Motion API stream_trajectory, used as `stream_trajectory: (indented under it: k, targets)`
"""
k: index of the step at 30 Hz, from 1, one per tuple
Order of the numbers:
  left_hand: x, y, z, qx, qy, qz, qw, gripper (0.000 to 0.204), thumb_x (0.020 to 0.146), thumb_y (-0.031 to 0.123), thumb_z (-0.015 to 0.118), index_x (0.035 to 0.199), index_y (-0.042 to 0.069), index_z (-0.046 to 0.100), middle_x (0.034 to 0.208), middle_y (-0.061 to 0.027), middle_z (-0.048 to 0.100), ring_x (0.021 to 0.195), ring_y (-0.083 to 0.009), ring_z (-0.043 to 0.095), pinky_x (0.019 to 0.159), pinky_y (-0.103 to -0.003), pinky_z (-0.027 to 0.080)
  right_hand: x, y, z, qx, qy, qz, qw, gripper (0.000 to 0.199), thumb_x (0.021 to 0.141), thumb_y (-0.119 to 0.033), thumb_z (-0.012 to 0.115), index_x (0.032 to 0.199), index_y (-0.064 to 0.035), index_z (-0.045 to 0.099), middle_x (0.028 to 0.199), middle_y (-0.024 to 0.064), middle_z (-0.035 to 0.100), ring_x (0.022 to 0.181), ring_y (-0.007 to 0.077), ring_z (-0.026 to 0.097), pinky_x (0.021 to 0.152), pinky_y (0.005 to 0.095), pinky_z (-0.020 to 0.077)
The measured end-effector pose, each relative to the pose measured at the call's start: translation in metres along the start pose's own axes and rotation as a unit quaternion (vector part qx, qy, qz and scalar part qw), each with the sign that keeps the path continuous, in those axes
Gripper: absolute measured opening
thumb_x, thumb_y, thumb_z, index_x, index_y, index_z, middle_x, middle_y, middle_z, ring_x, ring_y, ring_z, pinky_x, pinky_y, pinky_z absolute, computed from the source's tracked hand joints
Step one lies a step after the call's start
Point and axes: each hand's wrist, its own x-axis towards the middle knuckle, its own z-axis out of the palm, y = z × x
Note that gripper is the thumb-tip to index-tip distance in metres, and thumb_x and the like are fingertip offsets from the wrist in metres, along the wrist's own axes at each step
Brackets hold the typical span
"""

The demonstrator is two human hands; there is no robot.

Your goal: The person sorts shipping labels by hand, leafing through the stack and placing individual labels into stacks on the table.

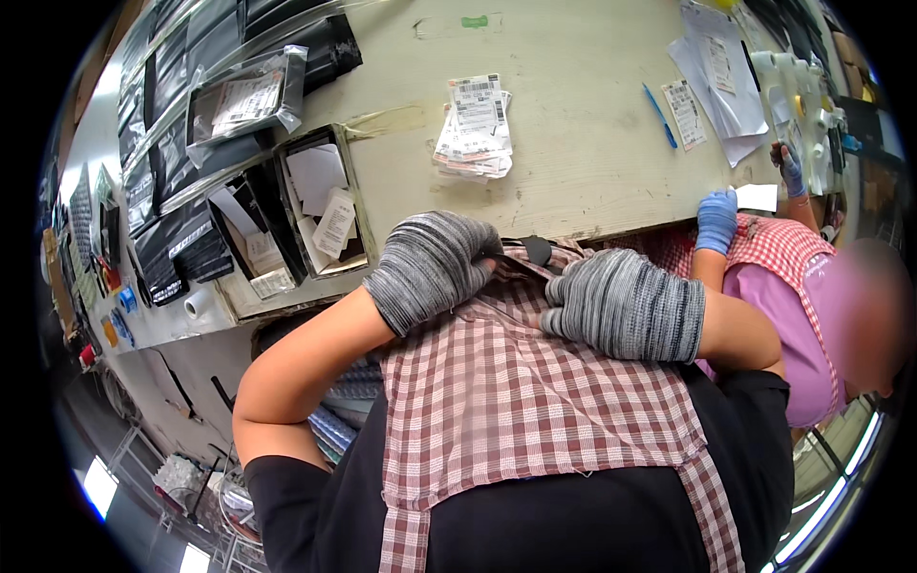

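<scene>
Two gloved hands at apron bib, chest height.

Left hand (pixel 435 267) and right hand (pixel 621 304), both in grey knit gloves, curl closed on the checked apron (pixel 516 392) near its black clip (pixel 537 250). On surface (pixel 573 143): one label stack (pixel 475 129), one blue pen (pixel 659 116). Co-worker's two blue gloves (pixel 716 220) alongside.

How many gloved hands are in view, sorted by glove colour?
Grey striped gloves: 2, the person's own left hand and right hand, both on the checked apron.
Blue gloves: 2, a co-worker's hands.
Total: 4.
</scene>
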Motion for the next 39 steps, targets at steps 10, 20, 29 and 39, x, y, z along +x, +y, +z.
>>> stream_trajectory:
  k: [10,20,29,39]
  targets:
    - [-0.015,0.014,0.007,-0.037,0.065,0.012,0.997,0.017,0.078,0.016,0.066,0.09,0.004,0.068,0.074,-0.0146,0.065,0.069,-0.0268,0.065,0.065,-0.034,0.052,0.0,-0.017,0.019,0.141,-0.076,0.001,0.987,0.018,0.083,-0.015,0.049,0.098,-0.0116,0.059,0.084,0.0086,0.059,0.068,0.025,0.062,0.049,0.0383,0.0474]
    - [-0.037,0.008,0.006,-0.238,0.035,-0.043,0.97,0.022,0.08,0.014,0.068,0.096,-0.001,0.067,0.076,-0.0091,0.067,0.072,-0.0117,0.062,0.068,-0.027,0.051,0.022,-0.03,0.047,-0.046,0.034,-0.031,0.998,0.028,0.085,-0.014,0.048,0.111,-0.003,0.053,0.082,0.0166,0.063,0.063,0.0268,0.065,0.047,0.0412,0.0501]
    - [-0.023,-0.025,-0.009,-0.198,-0.005,-0.075,0.977,0.032,0.086,0.03,0.064,0.104,0.002,0.066,0.088,-0.0088,0.069,0.079,-0.0138,0.062,0.074,-0.028,0.05,0.049,-0.034,0.025,0.003,-0.132,0.161,0.978,0.018,0.082,-0.017,0.057,0.094,-0.0045,0.063,0.08,0.0075,0.067,0.072,0.0246,0.065,0.059,0.0394,0.0501]
    - [0.109,-0.168,0.03,-0.124,0.233,-0.234,0.935,0.05,0.086,0.049,0.052,0.101,0.004,0.066,0.093,-0.0201,0.066,0.089,-0.0342,0.063,0.081,-0.04,0.048,0.094,0.19,0.096,0.332,0.359,0.429,0.759,0.053,0.081,-0.047,0.063,0.104,0.0006,0.061,0.088,0.0143,0.067,0.082,0.0209,0.065,0.07,0.0321,0.052]
